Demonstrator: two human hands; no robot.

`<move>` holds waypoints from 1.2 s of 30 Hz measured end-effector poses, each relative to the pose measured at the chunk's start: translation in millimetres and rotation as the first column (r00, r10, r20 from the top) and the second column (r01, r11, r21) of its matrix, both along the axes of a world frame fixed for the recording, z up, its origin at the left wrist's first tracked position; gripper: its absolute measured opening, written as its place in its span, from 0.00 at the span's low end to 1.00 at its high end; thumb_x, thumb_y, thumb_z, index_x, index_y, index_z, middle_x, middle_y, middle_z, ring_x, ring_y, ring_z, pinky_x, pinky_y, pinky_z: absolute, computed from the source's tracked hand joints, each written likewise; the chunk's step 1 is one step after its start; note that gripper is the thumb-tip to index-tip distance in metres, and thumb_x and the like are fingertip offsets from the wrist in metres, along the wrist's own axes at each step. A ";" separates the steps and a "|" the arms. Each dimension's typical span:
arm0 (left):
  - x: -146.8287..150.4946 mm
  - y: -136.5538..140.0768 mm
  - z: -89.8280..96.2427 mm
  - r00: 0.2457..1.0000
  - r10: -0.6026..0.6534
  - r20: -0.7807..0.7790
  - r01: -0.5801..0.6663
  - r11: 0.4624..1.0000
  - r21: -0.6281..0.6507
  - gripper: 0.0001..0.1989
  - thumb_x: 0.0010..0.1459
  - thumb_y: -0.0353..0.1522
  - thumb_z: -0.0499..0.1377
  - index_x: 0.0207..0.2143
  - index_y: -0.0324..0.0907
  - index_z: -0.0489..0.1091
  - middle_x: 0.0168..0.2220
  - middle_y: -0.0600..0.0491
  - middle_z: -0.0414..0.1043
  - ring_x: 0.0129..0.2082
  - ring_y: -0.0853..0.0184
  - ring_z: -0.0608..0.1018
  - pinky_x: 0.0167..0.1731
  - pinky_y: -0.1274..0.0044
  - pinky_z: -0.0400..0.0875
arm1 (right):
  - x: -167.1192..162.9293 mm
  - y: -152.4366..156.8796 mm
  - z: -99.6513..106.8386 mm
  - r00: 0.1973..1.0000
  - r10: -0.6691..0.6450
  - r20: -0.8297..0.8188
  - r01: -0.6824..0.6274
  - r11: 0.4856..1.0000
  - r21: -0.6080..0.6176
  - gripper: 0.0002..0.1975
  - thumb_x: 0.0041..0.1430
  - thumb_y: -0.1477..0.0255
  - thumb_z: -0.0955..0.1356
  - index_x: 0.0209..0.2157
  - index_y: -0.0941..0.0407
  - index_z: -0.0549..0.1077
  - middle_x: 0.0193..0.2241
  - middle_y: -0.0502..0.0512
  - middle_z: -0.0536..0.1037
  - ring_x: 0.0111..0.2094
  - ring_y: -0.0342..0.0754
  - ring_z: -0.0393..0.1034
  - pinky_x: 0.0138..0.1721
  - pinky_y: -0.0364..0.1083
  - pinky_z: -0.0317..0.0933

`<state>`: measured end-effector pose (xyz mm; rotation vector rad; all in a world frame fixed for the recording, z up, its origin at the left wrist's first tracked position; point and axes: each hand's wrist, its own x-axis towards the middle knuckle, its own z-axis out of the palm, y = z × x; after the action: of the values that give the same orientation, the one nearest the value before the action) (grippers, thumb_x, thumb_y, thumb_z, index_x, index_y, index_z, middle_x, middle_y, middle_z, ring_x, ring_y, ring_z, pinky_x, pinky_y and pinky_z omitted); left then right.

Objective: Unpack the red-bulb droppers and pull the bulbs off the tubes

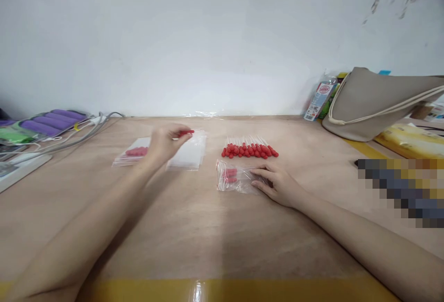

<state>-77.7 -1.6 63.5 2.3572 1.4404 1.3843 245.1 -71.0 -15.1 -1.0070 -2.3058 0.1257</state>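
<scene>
My left hand (164,142) is raised over the flat plastic bags, thumb and fingers pinching a small red stick-like piece (187,132). Below and right of it lies a stack of whitish flat bags (185,156). Several red pieces (137,151) lie in or on another stack of bags by my left wrist. My right hand (279,184) grips the right end of a clear plastic bag (244,185) on the table, with red pieces (231,175) inside its left end. Just behind that bag is a row of white sticks with red tips (248,150).
Purple and green packages (52,121), cables (93,131) and a white board-like item (24,170) occupy the left side. A grey drawstring bag (371,103), a boxed item (315,102) and a yellow package (412,142) stand at the right. A wall (222,52) closes off the back.
</scene>
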 end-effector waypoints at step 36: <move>63.1 -15.6 -47.8 0.997 0.012 0.080 -0.007 0.998 -0.062 0.07 0.53 0.34 0.55 0.30 0.40 0.69 0.31 0.51 0.70 0.29 0.69 0.72 0.31 0.77 0.68 | 0.2 -0.7 1.0 1.000 0.016 0.004 -0.016 1.000 -0.007 0.15 0.58 0.68 0.63 0.46 0.57 0.69 0.40 0.60 0.70 0.41 0.50 0.66 0.41 0.51 0.64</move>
<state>-14.6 -17.3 15.8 2.2339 1.4527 1.3990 245.3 -71.6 -14.1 -0.9937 -2.3187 0.1387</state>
